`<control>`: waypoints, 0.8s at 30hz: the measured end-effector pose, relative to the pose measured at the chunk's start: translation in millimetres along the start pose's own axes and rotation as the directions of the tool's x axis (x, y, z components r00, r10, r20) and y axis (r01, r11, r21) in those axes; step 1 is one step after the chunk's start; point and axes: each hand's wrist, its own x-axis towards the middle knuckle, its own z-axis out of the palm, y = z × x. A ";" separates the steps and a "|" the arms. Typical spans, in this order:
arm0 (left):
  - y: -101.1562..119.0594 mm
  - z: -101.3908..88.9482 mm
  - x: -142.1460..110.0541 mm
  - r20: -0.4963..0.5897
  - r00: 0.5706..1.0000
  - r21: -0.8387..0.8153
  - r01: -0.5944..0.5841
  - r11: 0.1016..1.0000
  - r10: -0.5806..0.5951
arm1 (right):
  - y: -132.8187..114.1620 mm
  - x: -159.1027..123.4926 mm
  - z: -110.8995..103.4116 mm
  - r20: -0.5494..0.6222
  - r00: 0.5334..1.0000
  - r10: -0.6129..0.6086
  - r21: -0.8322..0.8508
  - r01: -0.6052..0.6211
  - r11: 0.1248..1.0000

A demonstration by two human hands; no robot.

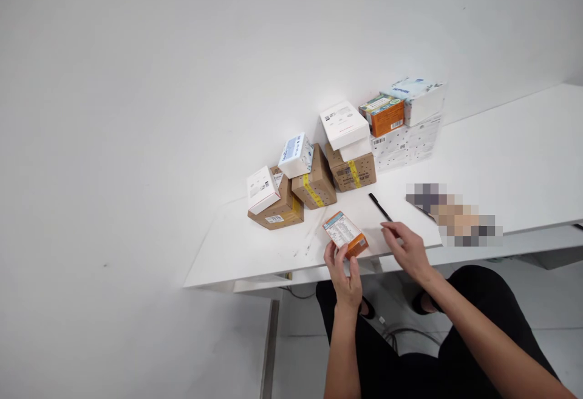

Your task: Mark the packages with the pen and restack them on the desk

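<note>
Along the wall (182, 83) I see three brown cardboard boxes (314, 192) on the bench (223, 256). A white carton (263, 187) tilts on the leftmost, a blue-and-white pack (295, 153) sits on the middle one, white cartons (344, 124) on the third. I count a dotted white box (407, 144) beside them, carrying an orange carton (388, 121).

A head-worn camera looks forward and down across the nearby table (494, 156)

Both forearms (342, 350) reach forward, left hand (345, 280) with fingers (329, 257) parted, right hand (409, 251) loosely bent.
</note>
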 end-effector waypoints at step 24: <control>17.2 -0.8 17.3 -0.094 0.996 -0.040 0.004 0.999 -0.008 | -17.3 -17.7 36.3 0.167 0.958 0.232 0.106 -0.251 0.962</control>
